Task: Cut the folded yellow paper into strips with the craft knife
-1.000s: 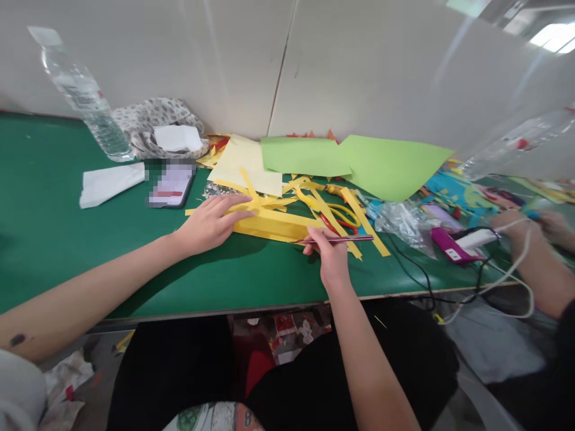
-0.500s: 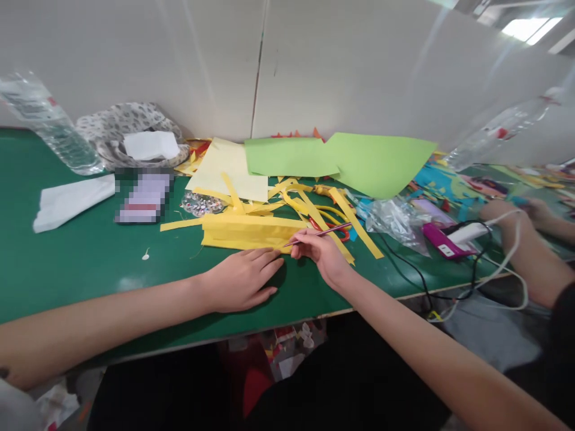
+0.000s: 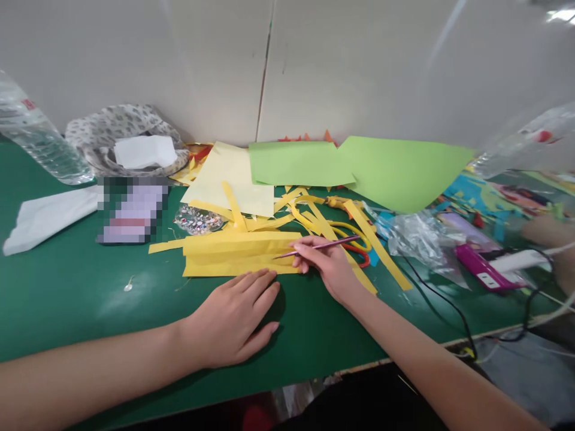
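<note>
Item one: yellow sheet (image 3: 224,265), creased lengthwise, laid on the green bench (image 3: 314,341) between loose strips on the far side and the left hand (image 3: 238,320).

Change noted: the left hand has been shifted from the sheet's upper face to its near edge, by which the left part and the crease have been exposed; light steadying from the near side is judged.

Left grip: fingers laid nearly together, thumb spread, nothing pinched. Right grip, right hand (image 3: 332,269): a slim pointed tool (image 3: 339,241) is pinched, its tip aimed left and now placed over the sheet, inside the near edge.

Obscured: the sheet's right end is covered by the right hand. Contact of tip with sheet cannot be told, nor can the tool's exact kind. The phone (image 3: 135,216) is masked by pixelation; the left bottle (image 3: 40,143) is cut off by the frame; a co-worker's hand (image 3: 545,230), far right, is blurred.
</note>
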Motion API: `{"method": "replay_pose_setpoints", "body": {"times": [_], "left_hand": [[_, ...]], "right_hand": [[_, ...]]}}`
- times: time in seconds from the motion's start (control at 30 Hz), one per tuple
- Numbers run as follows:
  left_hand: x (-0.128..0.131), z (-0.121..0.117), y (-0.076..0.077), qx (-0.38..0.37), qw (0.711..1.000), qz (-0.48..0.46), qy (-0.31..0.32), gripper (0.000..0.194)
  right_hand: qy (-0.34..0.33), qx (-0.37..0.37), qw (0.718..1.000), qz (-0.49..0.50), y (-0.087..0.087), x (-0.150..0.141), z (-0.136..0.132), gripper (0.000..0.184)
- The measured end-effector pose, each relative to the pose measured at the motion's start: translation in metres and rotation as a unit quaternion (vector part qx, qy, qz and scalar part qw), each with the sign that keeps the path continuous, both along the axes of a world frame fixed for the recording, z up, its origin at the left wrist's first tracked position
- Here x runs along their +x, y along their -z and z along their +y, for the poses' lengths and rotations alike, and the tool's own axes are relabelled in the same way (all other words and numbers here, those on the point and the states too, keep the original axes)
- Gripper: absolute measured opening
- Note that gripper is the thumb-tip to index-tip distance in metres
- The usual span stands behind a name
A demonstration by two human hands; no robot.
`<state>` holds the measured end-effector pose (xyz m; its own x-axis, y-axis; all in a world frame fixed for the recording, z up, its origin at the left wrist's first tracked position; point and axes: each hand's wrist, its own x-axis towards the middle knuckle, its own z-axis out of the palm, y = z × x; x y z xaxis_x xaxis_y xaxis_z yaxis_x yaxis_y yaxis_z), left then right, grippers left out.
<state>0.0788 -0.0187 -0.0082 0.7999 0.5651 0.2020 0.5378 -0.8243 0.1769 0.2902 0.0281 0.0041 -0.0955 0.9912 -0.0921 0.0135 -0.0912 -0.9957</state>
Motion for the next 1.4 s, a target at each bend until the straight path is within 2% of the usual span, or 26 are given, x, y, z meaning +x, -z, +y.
{"method": "replay_pose_setpoints", "body": {"times": [0.2, 0.67, 1.1, 1.4], "left_hand": [[0.0, -0.001, -0.001, -0.01, 1.0, 0.01, -0.001, 0.044], [0.001, -0.001, 0.0, 0.002, 1.0, 0.008, -0.003, 0.042], [0.001, 0.0, -0.003, 0.022, 1.0, 0.001, -0.003, 0.038], [0.0, 0.0, -0.001, 0.034, 0.999, -0.001, -0.005, 0.039]], "right_hand": [[0.024, 0.006, 0.999, -0.033, 0.003, -0.003, -0.007, 0.03], [0.033, 0.02, 0.996, -0.079, 0.005, -0.012, -0.008, 0.027], [0.046, 0.008, 0.996, -0.073, 0.002, -0.013, -0.009, 0.028], [0.078, 0.028, 0.991, -0.102, 0.0, 0.012, -0.006, 0.028]]}}
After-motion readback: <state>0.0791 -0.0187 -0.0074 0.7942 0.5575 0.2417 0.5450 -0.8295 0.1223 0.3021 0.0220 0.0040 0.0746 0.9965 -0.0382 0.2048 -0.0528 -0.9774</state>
